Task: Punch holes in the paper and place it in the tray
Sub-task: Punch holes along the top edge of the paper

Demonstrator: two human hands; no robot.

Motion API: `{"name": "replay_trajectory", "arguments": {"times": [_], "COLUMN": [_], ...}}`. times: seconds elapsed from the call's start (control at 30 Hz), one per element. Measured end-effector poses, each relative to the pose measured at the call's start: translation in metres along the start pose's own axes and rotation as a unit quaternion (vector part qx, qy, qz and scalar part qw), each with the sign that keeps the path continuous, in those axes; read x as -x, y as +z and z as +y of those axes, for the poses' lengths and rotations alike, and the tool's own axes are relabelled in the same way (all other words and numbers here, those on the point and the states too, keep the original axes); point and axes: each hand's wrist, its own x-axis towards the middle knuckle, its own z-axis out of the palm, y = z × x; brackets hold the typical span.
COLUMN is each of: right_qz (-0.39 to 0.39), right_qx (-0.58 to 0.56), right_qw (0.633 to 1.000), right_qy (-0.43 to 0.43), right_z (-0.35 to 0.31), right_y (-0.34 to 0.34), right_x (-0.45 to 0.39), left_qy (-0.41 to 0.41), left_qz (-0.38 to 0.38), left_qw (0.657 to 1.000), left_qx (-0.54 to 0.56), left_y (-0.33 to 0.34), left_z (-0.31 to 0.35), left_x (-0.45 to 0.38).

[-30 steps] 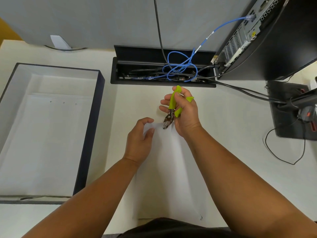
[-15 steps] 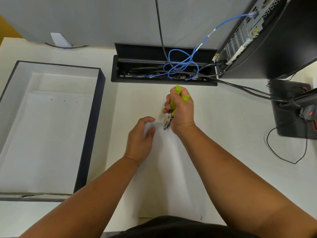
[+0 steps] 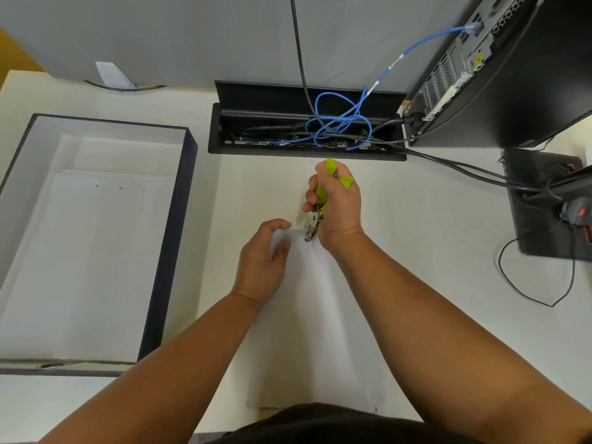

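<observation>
A white sheet of paper lies on the desk in front of me, between my forearms. My left hand pinches its far edge and lifts it a little. My right hand is closed on a hole punch with lime-green handles squeezed together. The punch's metal jaws sit on the paper's far edge, just right of my left fingers. A dark-walled tray stands at the left, holding white sheets with three punched holes near their far edge.
An open cable box with a blue cable sits in the desk beyond my hands. A black computer tower stands at the back right. A black monitor base with cables is at the right edge.
My right hand has squeezed the green handles together. The punch jaws have stayed on the paper's far edge. My left hand has kept its pinch on the paper.
</observation>
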Motion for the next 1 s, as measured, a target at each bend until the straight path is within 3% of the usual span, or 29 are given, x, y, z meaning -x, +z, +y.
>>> {"name": "replay_trajectory", "arguments": {"times": [0.63,0.83,1.0], "right_qz": [0.016,0.037,0.041], "right_qx": [0.030,0.048,0.069], "right_qw": [0.999,0.998,0.996], "right_qy": [0.014,0.036,0.038], "right_z": [0.004,0.013,0.015], "right_y": [0.002,0.001,0.002], "right_x": [0.003,0.011,0.009], "left_qy": [-0.013,-0.049,-0.074], "left_qz": [0.001,-0.063,-0.071], "left_qw": [1.000,0.993,0.987], "left_qx": [-0.021,-0.088,-0.121], "left_y": [-0.002,0.002,0.004], "left_z": [0.004,0.011,0.012], "left_x": [0.000,-0.003,-0.013]}}
